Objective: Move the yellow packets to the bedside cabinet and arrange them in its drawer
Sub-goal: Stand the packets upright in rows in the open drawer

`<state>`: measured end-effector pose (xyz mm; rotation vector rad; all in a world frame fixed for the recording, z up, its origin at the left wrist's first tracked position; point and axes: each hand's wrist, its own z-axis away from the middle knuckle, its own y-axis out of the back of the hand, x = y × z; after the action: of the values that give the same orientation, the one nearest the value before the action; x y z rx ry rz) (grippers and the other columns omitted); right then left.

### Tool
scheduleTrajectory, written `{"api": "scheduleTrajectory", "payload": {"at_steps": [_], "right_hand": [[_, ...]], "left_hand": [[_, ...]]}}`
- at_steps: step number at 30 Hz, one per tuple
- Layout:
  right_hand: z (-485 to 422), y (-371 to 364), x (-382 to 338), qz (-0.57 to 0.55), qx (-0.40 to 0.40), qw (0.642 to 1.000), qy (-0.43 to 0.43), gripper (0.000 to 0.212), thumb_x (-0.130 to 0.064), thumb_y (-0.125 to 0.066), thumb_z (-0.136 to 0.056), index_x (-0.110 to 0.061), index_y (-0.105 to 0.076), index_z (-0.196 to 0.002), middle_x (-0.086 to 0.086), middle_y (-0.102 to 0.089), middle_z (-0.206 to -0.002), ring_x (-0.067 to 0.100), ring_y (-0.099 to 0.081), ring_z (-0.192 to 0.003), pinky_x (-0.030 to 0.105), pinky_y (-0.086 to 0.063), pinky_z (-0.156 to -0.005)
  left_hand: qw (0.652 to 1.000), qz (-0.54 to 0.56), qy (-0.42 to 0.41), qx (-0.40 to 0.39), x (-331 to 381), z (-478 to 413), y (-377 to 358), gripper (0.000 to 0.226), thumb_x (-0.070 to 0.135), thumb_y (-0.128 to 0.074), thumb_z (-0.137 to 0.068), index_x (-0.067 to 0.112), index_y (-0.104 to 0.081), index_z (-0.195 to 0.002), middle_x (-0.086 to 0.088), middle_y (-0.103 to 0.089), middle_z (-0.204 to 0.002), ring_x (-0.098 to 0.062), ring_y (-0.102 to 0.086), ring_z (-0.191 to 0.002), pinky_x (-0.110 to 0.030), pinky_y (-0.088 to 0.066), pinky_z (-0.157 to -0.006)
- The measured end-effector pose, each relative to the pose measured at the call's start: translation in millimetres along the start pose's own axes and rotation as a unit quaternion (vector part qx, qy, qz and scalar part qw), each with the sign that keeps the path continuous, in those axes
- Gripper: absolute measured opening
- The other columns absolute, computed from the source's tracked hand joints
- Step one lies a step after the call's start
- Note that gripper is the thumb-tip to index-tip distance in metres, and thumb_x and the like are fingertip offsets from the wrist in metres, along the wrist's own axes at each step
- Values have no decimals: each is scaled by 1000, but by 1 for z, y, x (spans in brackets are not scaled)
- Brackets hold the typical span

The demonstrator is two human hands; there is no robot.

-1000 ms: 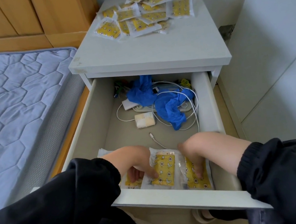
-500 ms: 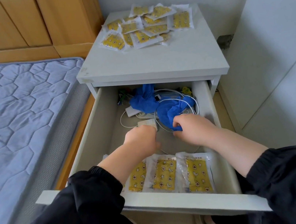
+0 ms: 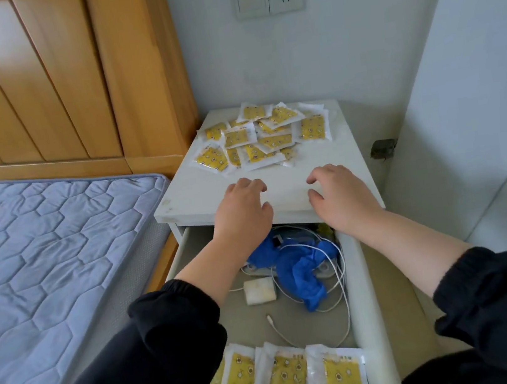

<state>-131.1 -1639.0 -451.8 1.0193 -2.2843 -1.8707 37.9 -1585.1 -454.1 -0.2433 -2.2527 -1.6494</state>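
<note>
Left hand (image 3: pixel 241 206) and right hand (image 3: pixel 341 195) hover empty, fingers loosely curled, over the bedside cabinet (image 3: pixel 187 198). Just beyond the fingertips lies the heap of yellow packets (image 3: pixel 257 140). Behind the wrists, arranged packets (image 3: pixel 287 380) line the drawer (image 3: pixel 356 275) front. Judgement: most remains.

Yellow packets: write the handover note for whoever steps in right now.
Left hand and right hand: both empty, fingers loosely curled, over the front of the cabinet top, short of the pile of packets at its back.
Drawer is open; a row of packets lies side by side at its front end.
Done: one row arranged. Left: bring the pile down and line it up behind the row, where a blue bundle takes up room.
</note>
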Motion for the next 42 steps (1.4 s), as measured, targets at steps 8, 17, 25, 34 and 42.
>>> {"api": "scheduleTrajectory", "payload": {"at_steps": [8, 17, 25, 34, 42], "right_hand": [[-44, -24, 23, -16, -73, 987, -145, 58, -38, -40, -98, -10, -23, -146, 10, -29, -150, 30, -29, -137, 49, -19, -113], [-79, -47, 29, -28, 22, 989, -145, 66, -38, -44, -95, -9, -17, -148, 11, -21, -155, 28, -22, -142, 49, -21, -115], [-89, -56, 27, 41, 11, 995, -87, 68, -42, -43, -93, -11, -16, -147, 13, -14, -157, 28, -14, -144, 46, -17, -117], [-89, -56, 26, 19, 33, 995, -93, 64, -38, -47, -90, -10, -25, -144, 11, -25, -151, 28, -25, -138, 39, -24, -112], [-84, -53, 25, -40, 45, 998, -29, 65, -38, -52, -89, -12, -28, -144, 6, -35, -146, 23, -33, -133, 40, -33, -110]], "left_hand": [[980, -108, 114, -126, -28, -48, -32, 64, 50, -23, -101, 26, 4, -153, -5, 19, -160, -28, 16, -147, -47, -1, -119], [976, -89, 186, -65, -52, -81, -38, 80, 69, -14, -92, 26, 16, -151, -5, 19, -160, -25, 14, -147, -51, -2, -117], [984, -89, 142, -64, -73, -106, -35, 84, 75, -23, -87, 36, 16, -150, -2, 22, -159, -26, 19, -146, -53, 1, -116], [994, -65, 21, -88, -74, -112, -36, 54, 53, -36, -96, 44, -22, -147, 8, -5, -162, -16, 1, -148, -43, -5, -119], [992, 104, -8, 72, -64, -85, -33, 40, 38, -50, -93, 24, -54, -130, 5, -54, -122, -15, -48, -117, -32, -40, -98]]}}
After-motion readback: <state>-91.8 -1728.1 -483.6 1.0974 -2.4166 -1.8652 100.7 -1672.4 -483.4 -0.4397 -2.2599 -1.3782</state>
